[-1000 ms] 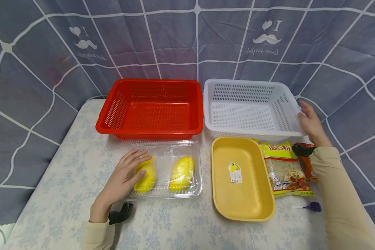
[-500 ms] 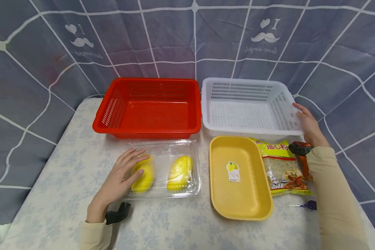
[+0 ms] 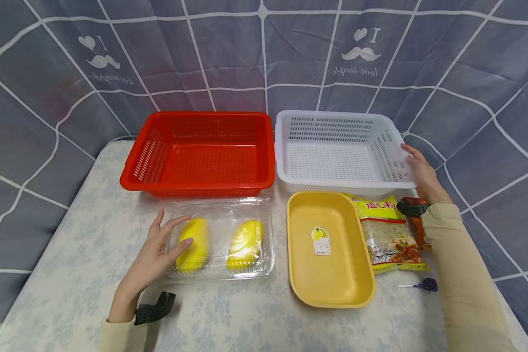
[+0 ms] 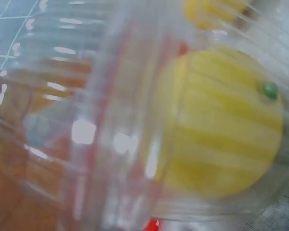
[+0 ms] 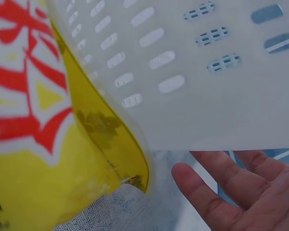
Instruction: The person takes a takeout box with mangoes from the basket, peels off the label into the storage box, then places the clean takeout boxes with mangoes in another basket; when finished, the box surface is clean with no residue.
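A clear plastic clamshell box lies on the table with two yellow mango-shaped pieces inside. My left hand is at the box's left side, fingers spread, thumb over the left piece in the head view. Close up in the left wrist view, the ribbed clear wall blurs one yellow piece that has a green dot. My right hand is at the right end of the white basket, fingers extended along its outside. In the right wrist view the fingertips show right at the basket's rim.
A red basket stands left of the white one. In front are a yellow tray with a lemon sticker, a yellow food packet, an orange packet under the right wrist, and a lollipop. A grey curtain hangs behind.
The right hand has settled against the white basket's right end. The left hand's fingers have spread and drawn back from the lid. The head view has shifted, moving the scene slightly left.
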